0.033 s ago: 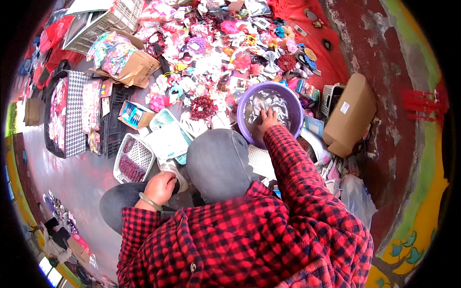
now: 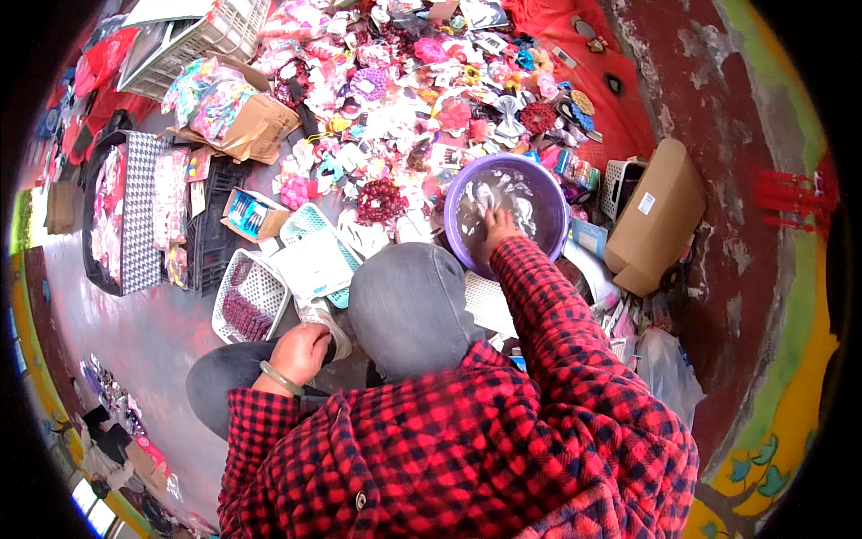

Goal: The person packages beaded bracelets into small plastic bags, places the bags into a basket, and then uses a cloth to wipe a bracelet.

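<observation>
A round purple basin [image 2: 453, 220] stands in front of me to the right. My right hand [image 2: 499, 228] reaches over its near rim, fingers spread and tips at the shiny, whitish contents [image 2: 503, 190]. Whether these are clear wrappings or reflections on water I cannot make out. Near my shoe [image 2: 339, 334], beside my bent knee, rests my left hand [image 2: 300, 352] with its fingers curled closed and a pale bangle on the wrist. Anything inside those fingers is hidden.
A heap of colourful hair ties and bows [image 2: 395, 108] spreads beyond the basin. At right stands a brown cardboard box [image 2: 655, 220] above a clear plastic bag [image 2: 669, 373]. On the left are a white basket [image 2: 235, 314], a teal basket [image 2: 310, 225] and a houndstooth-patterned bin [image 2: 142, 211].
My right hand has shifted slightly within the basin, and the shiny contents lie differently around its fingertips. The left hand stays in place.
</observation>
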A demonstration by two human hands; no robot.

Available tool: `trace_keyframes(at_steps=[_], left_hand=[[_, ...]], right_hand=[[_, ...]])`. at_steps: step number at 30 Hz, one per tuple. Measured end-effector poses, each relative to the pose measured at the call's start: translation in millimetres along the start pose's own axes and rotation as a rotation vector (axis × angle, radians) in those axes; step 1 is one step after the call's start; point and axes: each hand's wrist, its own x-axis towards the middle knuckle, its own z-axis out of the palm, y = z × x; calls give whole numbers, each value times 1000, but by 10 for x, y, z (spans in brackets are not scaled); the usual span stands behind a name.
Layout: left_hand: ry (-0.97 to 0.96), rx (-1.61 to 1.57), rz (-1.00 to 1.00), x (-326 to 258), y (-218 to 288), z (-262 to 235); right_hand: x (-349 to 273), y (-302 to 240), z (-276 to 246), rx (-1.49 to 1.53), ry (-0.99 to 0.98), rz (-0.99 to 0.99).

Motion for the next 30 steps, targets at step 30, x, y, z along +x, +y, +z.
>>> trace_keyframes(at_steps=[30], left_hand=[[-2,38,-30,-1354,82,59]], right_hand=[[-1471,906,268,2593,167,-46]])
